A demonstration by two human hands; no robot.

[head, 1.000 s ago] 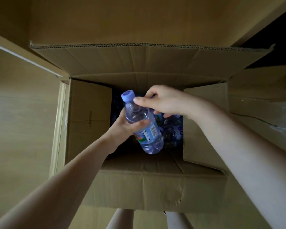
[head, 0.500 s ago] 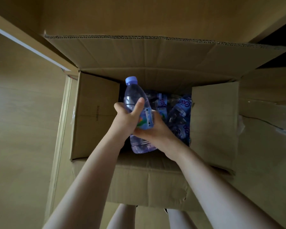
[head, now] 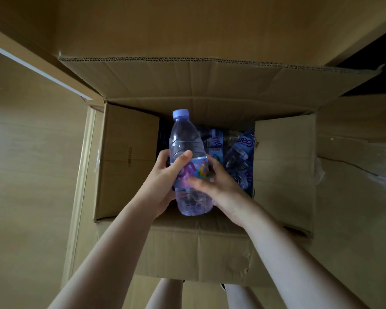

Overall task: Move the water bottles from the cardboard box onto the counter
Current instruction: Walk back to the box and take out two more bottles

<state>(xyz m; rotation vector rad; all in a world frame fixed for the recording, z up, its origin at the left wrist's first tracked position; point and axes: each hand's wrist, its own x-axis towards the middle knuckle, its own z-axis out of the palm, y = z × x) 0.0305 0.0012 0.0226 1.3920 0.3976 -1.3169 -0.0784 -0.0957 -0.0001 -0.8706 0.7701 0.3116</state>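
**Bottle held two-handed above open box**

Head view: one water bottle (head: pixel 188 161) is held over the open cardboard box (head: pixel 129 157), cap pointing away from the camera, base toward it. The left hand (head: pixel 163 181) is wrapped round the bottle's left side; its thumb is laid across the front just above the label, and the other fingers (head: pixel 163 156) are curled behind. The right hand (head: pixel 216 186) is set against the right side at label height, thumb across the lower label, fingers curled round the far side. Both grips are closed on the bottle. More bottles (head: pixel 239 152) are seen lying inside the box, below and right of the held one. The box flaps are folded outward. Bare legs are seen below the box.
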